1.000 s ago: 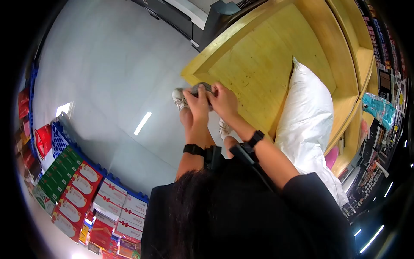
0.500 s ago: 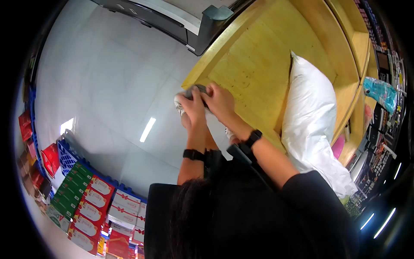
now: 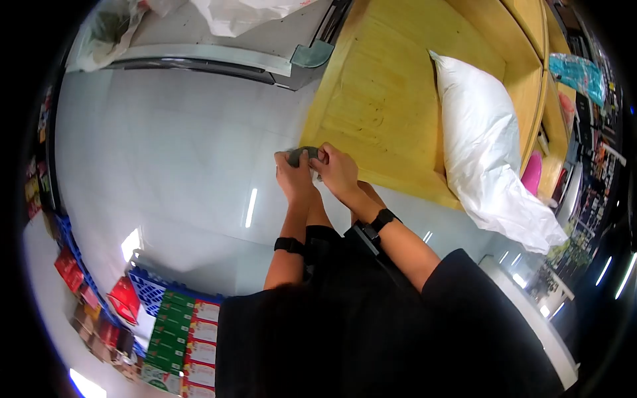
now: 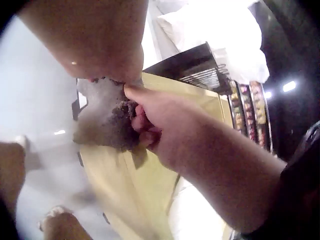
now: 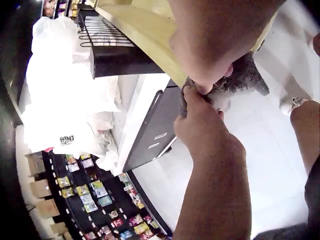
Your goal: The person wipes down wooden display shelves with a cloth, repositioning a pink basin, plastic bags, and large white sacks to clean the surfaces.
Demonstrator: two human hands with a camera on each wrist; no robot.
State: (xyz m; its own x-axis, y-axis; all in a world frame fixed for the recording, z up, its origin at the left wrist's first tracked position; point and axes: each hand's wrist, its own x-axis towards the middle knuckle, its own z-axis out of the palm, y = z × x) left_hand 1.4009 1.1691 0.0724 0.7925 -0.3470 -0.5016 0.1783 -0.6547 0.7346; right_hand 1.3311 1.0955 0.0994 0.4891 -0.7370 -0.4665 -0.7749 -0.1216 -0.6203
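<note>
Both hands grip a small dark grey cloth in front of the body, by the near left corner of a yellow wooden bin. My left hand holds its left part, thumb laid over the top. At the right end, my right hand pinches it between thumb and fingers. In the left wrist view the cloth hangs down from the fingers with a rough, ragged patch. The right wrist view shows one edge of the cloth sticking out below the right hand.
A long white sack leans inside the bin's right side. A low cabinet with white plastic bags stands beyond the floor. Stacked green boxes and red boxes stand behind to the left. A teal package lies at the right.
The head view has turned, bringing the low cabinet and white bags into sight at the top. Both hands keep hold of the cloth, and their fingers have shifted slightly on it.
</note>
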